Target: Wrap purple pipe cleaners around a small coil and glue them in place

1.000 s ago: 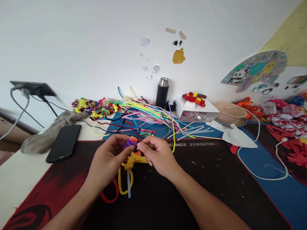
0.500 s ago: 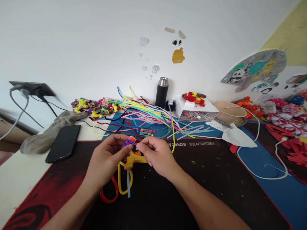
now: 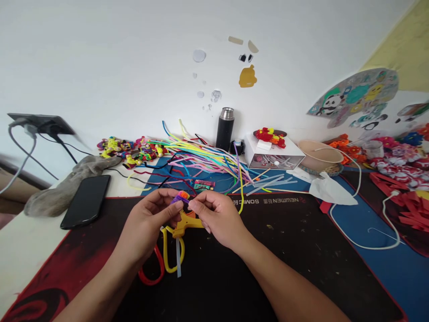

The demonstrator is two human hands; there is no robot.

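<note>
Head view, from the left edge of the worktop: a grey, plush-looking bundle [image 3: 50, 192] lies slumped beside a glossy black smartphone [image 3: 85, 201], which overlaps the left border of a dark desk mat [image 3: 318, 241]. Toward the back edge sit small, knobbly multicoloured figures [image 3: 114, 145].

Over the mat, the left hand [image 3: 144, 219] pinches a small purple-and-orange piece [image 3: 177, 200] between thumb and fingers. It looks fuzzy, its orange part uppermost. From it a short purple tail [image 3: 187, 201] runs rightward, roughly along the back edge of the mat, into the thumb-and-forefinger pinch of the right hand [image 3: 217, 217]. Both hands are therefore equally close: the left keeps the bulk, the right the tip, with only a narrow gap between them.

Just below the fingers is a smooth yellow plastic tool [image 3: 181, 227], probably a glue gun, with red [image 3: 152, 279] and yellow loops [image 3: 166, 257] nearby, partly hidden. Behind, chenille stems [image 3: 201, 156] spread in a soft, long tangle before a cylindrical black flask [image 3: 224, 132] with a metal top.

Farther right come a white box [image 3: 291, 147] with a see-through drawer, a round beige bowl [image 3: 320, 154], crumpled tissue [image 3: 331, 192] and, near the right edge, flat red strips [image 3: 385, 190].
</note>
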